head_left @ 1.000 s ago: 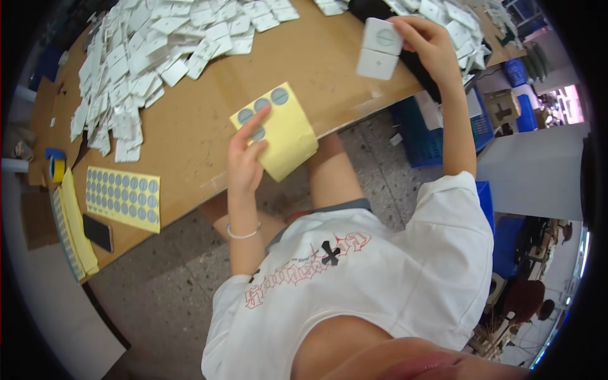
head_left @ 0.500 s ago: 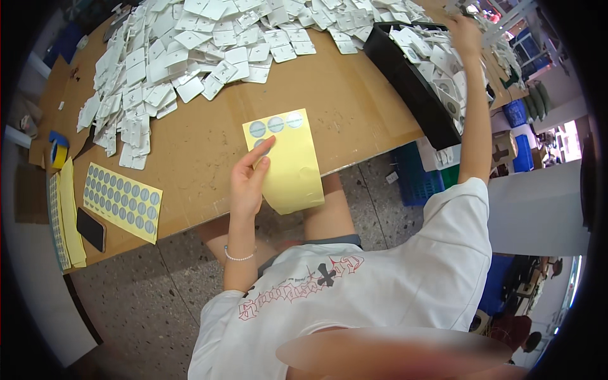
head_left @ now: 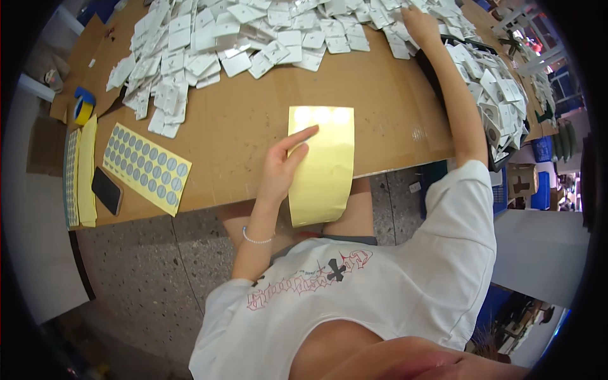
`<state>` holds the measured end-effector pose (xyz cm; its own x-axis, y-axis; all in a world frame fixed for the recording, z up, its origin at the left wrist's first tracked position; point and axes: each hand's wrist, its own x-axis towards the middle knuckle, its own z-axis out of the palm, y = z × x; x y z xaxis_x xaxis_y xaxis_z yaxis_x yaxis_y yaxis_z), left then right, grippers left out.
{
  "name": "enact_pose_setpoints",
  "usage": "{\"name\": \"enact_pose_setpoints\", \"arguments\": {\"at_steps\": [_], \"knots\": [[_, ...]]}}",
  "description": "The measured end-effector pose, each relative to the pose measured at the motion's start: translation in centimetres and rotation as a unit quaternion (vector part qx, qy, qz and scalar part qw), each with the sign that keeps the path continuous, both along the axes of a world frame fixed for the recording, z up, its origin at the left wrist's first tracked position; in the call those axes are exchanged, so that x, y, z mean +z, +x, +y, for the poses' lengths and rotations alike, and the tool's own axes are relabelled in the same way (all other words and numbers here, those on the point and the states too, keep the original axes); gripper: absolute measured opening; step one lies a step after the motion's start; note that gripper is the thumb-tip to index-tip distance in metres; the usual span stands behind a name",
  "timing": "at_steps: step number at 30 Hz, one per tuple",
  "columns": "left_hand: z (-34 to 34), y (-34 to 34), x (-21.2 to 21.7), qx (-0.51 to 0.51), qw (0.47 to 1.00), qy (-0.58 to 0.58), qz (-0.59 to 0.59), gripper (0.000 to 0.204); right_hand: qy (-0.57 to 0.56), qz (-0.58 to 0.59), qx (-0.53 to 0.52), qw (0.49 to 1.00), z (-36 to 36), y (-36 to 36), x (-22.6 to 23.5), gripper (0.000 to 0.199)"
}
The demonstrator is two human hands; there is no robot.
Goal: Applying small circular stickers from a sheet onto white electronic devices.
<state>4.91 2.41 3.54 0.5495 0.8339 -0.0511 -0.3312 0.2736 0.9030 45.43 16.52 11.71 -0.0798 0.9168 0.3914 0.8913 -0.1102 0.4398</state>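
Observation:
My left hand grips a yellow sticker sheet by its left side, thumb and fingers pinching it. The sheet hangs past the table's near edge; glare washes out the few round stickers at its top. At the far right, my right hand is over a big heap of flat white square pieces. Its fingers are curled at the pieces, and whatever they hold is too small to make out. Beside my right forearm stands a black box filled with white pieces, partly hidden by the arm.
On the brown table, at left, lie a sheet of grey round stickers, a dark phone, more yellow sheets and a blue-and-yellow tape roll. Blue crates stand at the right below table height.
My right hand has moved from beyond the black box leftward to the white heap. My left hand still holds the sheet, now more upright. The view has shifted.

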Motion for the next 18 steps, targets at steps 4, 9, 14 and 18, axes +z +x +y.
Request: {"name": "enact_pose_setpoints", "arguments": {"at_steps": [4, 9, 14, 18], "knots": [[0.8, -0.2, -1.7, 0.032, 0.997, 0.074, 0.009, 0.032, 0.000, 0.191, -0.025, 0.981, -6.1, -13.9, 2.4, 0.015], [0.4, -0.8, -4.0, 0.037, 0.997, 0.073, -0.015, 0.046, -0.059, 0.374, 0.209, 0.902, -12.5, -25.6, -1.5, 0.049], [-0.8, -1.1, -3.4, 0.051, 0.975, -0.097, -0.194, 0.051, -0.132, 0.387, 0.190, 0.892, -13.5, -30.9, -3.5, 0.060], [-1.4, -1.7, -3.1, 0.070, 0.979, -0.049, -0.186, 0.048, -0.212, 0.642, 0.238, 0.697, -13.9, -30.5, -4.6, 0.048]]}}
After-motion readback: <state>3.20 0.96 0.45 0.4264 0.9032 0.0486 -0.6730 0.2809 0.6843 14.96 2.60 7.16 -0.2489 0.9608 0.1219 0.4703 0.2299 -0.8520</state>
